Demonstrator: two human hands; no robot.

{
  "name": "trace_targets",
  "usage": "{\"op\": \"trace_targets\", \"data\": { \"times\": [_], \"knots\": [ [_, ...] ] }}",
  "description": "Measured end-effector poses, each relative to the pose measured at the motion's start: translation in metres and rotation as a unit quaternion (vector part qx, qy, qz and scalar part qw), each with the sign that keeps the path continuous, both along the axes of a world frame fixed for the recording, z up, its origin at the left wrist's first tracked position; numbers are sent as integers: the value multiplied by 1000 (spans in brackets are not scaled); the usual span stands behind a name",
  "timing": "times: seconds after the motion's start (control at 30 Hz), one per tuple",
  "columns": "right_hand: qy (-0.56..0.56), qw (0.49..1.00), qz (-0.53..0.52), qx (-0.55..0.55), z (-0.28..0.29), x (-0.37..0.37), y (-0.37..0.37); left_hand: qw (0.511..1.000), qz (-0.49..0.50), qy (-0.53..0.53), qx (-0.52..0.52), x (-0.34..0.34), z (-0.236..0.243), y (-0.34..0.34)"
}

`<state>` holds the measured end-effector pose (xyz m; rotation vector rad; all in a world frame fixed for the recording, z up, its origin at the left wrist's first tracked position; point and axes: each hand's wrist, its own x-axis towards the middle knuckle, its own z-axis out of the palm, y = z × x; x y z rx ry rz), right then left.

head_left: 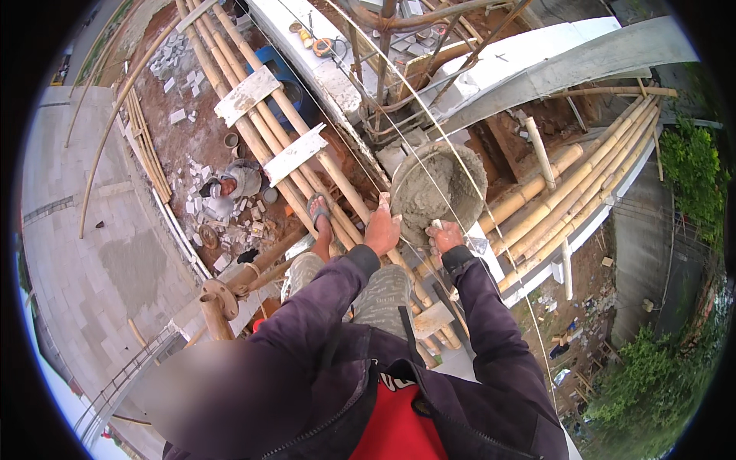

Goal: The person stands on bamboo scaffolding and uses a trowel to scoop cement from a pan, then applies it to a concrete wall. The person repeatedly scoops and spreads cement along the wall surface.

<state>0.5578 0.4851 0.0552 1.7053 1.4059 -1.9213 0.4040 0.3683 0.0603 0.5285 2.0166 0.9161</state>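
A round, dark basin [474, 165] of wet grey mortar [435, 184] stands in front of me beside the wall corner. My left hand [382, 228] is at its left rim, fingers closed on the edge. At the near side of the basin, my right hand [444, 236] is curled closed, with pale mortar smears on the fingers. What it grips is hidden; a flat grey-white patch shows just right of it. Thin strings [418, 96] stretch over the basin and past my right hand. My sandalled foot [319, 211] rests on the bamboo poles below.
Bamboo poles [314, 172] with white-smeared boards [295, 153] form a high scaffold. More bamboo [586, 180] lies right. Steel bars [383, 69] rise by the white-topped wall [529, 61]. Far below, another person [239, 180] is among scattered bricks [249, 218]. A blue barrel [287, 92] stands beyond the poles.
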Motion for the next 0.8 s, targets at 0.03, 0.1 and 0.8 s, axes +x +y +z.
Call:
{"op": "trace_targets", "data": {
  "times": [0.03, 0.1, 0.8],
  "knots": [
    [11, 1000, -20, -7, 2, -2, 0, 1000, -8, 16, -5, 1, -8, 0],
    [32, 998, -44, -25, 3, -1, 3, 999, -27, 7, 38, -2, -18, -2],
    [65, 995, -64, -45, 74, 83, 38, 943, 135, -304, 18, -1, -2, 1]
  ]
}}
